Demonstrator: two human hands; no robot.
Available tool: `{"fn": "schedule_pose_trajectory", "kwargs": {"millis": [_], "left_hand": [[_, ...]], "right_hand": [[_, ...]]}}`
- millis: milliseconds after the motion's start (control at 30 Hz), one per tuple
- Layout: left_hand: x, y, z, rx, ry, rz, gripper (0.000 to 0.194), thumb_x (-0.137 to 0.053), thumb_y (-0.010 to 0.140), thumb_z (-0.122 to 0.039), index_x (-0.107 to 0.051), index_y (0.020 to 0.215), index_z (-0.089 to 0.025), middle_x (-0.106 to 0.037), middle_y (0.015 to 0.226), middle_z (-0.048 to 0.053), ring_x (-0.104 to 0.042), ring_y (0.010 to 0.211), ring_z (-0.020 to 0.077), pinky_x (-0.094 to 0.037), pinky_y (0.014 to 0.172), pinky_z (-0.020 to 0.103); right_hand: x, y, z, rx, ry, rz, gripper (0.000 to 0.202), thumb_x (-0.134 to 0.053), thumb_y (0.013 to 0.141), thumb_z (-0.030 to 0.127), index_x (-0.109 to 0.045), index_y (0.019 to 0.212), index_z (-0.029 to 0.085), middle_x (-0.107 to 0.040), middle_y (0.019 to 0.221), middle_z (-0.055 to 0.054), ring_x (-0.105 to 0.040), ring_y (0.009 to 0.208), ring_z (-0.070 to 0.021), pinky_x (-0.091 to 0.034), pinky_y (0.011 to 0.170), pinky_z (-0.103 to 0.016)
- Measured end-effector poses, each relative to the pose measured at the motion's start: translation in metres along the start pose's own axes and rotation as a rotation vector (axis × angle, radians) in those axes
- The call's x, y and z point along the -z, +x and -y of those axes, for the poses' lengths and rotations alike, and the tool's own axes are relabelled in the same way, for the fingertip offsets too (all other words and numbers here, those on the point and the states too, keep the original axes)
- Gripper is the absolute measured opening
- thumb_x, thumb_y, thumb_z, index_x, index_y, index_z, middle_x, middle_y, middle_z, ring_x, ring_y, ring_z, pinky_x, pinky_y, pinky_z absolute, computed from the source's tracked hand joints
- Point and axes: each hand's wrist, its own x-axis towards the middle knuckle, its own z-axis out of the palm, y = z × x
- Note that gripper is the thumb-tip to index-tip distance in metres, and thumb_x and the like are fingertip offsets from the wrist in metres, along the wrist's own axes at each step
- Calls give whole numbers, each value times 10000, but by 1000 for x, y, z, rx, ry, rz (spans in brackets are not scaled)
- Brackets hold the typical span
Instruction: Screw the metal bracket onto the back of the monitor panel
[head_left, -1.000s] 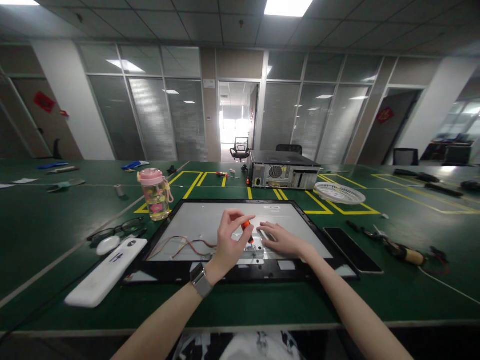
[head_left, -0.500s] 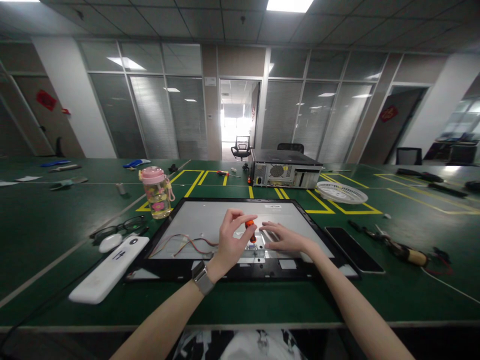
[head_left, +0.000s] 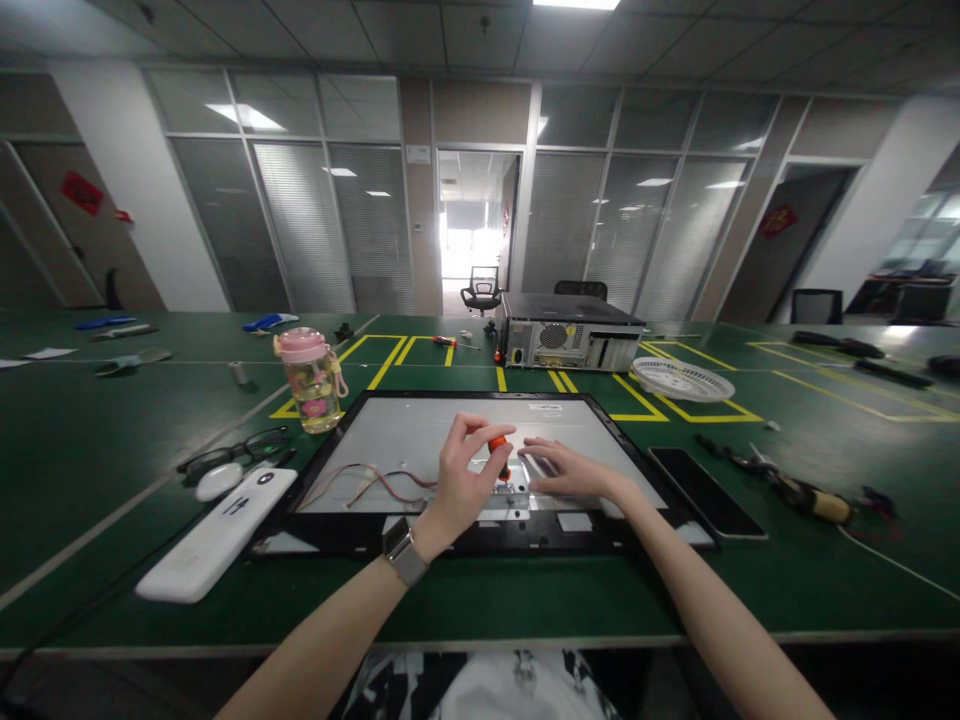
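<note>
A flat display panel (head_left: 420, 430) with a grey back and black frame lies in front of me. My left hand (head_left: 471, 465), a watch (head_left: 405, 552) on its wrist, grips an orange and black screwdriver (head_left: 498, 444) between thumb and fingers. The screwdriver stands roughly upright over a metal bracket (head_left: 517, 500) near the panel's lower middle; its tip is hard to make out. My right hand (head_left: 562, 468) rests beside the bracket with fingers stretched out, holding nothing visible. Thin coloured wires (head_left: 375, 480) curl across the panel to the left.
Left of the panel are a pink-lidded bottle (head_left: 311, 385), glasses (head_left: 232, 450), a white mouse (head_left: 219, 483) and a long white device (head_left: 217, 540). A phone (head_left: 705, 490) lies right. Behind stand a computer case (head_left: 570, 335) and a white basket (head_left: 682, 380); a soldering iron (head_left: 810, 498) lies far right.
The screwdriver's handle has shifted slightly within my left hand's grip. My right hand stays in nearly the same place, and the whole view has tilted a little.
</note>
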Motion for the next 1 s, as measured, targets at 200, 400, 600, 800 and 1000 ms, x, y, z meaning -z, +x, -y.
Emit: {"fn": "schedule_pose_trajectory", "kwargs": {"millis": [200, 400, 600, 800, 1000], "left_hand": [[3, 0, -2, 70, -78, 58, 285, -431, 984, -202, -621, 1197, -209, -620, 976, 58, -594, 914, 167, -487, 822, 310], [1, 0, -1, 15, -14, 37, 193, -573, 928, -267, -702, 1067, -228, -564, 951, 43, -578, 907, 164, -487, 817, 298], [-1, 2, 0, 31, -24, 28, 218, -561, 930, -217, -659, 1125, -222, -581, 925, 32, -580, 867, 152, -492, 790, 290], [2, 1, 2, 16, -2, 10, 204, -498, 956, -208, -658, 1082, -207, -619, 971, 55, -595, 922, 168, -495, 817, 312], [0, -1, 3, -49, 21, -15, 173, -643, 886, -256, -679, 1050, -217, -574, 896, 24, -580, 837, 149, -498, 770, 291]], "right_hand": [[1, 0, 1, 14, -22, -5, 676, -617, 842, 549, -495, 1412, 206, -381, 1540, -152, -300, 1443, -316, -195, 1182, -500], [2, 0, 3, 10, -15, 7, 697, -624, 835, 551, -483, 1420, 200, -393, 1531, -156, -301, 1441, -317, -237, 1167, -503], [2, 0, 2, -1, -30, 16, 711, -607, 842, 556, -473, 1427, 174, -382, 1535, -164, -305, 1439, -312, -246, 1167, -489], [0, 0, -3, 18, -1, -6, 686, -621, 830, 562, -494, 1412, 223, -389, 1538, -126, -314, 1435, -313, -257, 1166, -479], [-2, 1, -7, 14, -9, -12, 709, -629, 820, 568, -485, 1420, 221, -407, 1525, -119, -325, 1426, -321, -265, 1165, -466]]}}
